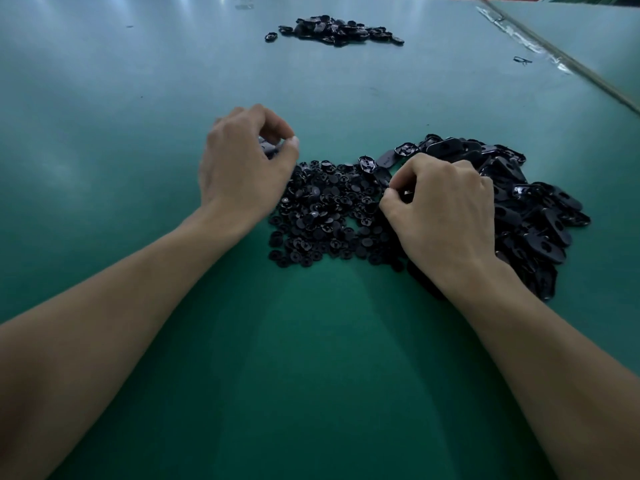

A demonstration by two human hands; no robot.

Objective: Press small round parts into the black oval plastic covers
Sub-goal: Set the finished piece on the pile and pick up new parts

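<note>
I am counting three black heaps: small round parts [322, 216] lying centre, oval covers [533, 209] piling right, far heap [332, 31] sitting beyond. Left hand [242, 168] curling round dark cover [268, 147] beside round parts; right hand [446, 209] pinching small dark piece [406, 194], kind unclear. Green table [311, 341] lying underneath.

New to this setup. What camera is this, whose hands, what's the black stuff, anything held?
No machine: a person works bare-handed, filmed by one camera on their head, looking down. On the green table lie a heap of small round parts in the middle, oval covers heaped to its right, and a far pile of dark parts. The left hand pinches a dark piece, likely a cover. The right hand pinches a small dark bit, too hidden to name.
</note>
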